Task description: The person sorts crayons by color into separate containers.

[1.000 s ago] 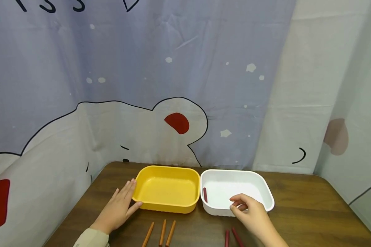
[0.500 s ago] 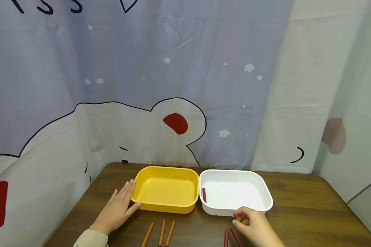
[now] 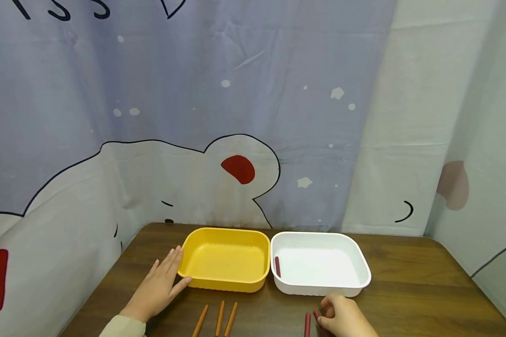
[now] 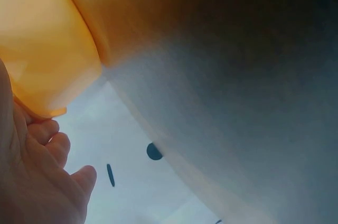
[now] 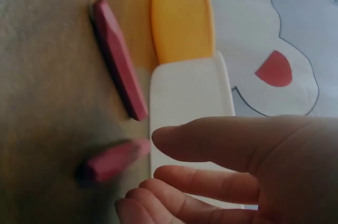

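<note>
My left hand lies with straight fingers along the left side of the yellow plastic box, thumb at its front corner. In the left wrist view, those fingertips rest at the rim. My right hand is low in front of the white plastic box. Thumb and fingers stand apart, close to a dark red crayon on the table; a gap shows between them in the right wrist view. Left of it lies a second dark red crayon. Another dark red crayon lies inside the white box at its left wall.
Three orange crayons lie on the wooden table in front of the yellow box. Both boxes stand side by side near the table's back edge. A printed curtain hangs right behind and along the sides.
My right hand has come down and toward me from over the front rim of the white box to the dark red crayons. My left hand has stayed at the yellow box.
</note>
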`<state>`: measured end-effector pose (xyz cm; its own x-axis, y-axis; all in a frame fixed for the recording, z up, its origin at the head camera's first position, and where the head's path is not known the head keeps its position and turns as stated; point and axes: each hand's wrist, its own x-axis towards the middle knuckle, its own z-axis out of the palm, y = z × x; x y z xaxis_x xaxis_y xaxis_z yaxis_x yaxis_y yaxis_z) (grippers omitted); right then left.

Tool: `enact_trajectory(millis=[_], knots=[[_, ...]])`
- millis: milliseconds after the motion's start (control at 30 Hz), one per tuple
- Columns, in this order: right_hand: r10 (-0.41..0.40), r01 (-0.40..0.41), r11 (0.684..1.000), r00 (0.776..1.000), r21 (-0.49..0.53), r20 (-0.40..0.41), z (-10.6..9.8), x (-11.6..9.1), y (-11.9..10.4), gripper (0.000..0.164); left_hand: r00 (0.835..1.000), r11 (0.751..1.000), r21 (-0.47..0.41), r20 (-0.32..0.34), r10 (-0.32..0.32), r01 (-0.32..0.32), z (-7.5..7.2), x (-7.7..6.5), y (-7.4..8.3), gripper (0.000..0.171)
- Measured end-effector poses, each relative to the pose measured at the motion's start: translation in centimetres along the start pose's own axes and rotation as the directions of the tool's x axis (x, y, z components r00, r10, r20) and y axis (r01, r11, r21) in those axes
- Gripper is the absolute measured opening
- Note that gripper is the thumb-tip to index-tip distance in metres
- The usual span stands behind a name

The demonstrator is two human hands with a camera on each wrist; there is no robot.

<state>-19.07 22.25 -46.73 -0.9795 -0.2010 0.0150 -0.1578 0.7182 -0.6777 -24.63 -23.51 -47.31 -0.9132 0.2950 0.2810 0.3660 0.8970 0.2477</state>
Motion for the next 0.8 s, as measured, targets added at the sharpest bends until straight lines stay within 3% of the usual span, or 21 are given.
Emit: enact_trajectory(millis=[267,800], knots=[[0.086,-0.087,0.996,0.996,-0.020,-0.008,1.2,0.2,-0.3,0.024,1.000,1.000,0.003,0.011,-0.006,0.006,0.1,0.1,-0.1,0.081],[0.052,-0.053,0.998,0.998,-0.036,-0.029,1.5,0.3,-0.2,0.021,1.000,1.000,-0.007,0.007,-0.005,0.005,0.0,0.0,-0.1,0.081]])
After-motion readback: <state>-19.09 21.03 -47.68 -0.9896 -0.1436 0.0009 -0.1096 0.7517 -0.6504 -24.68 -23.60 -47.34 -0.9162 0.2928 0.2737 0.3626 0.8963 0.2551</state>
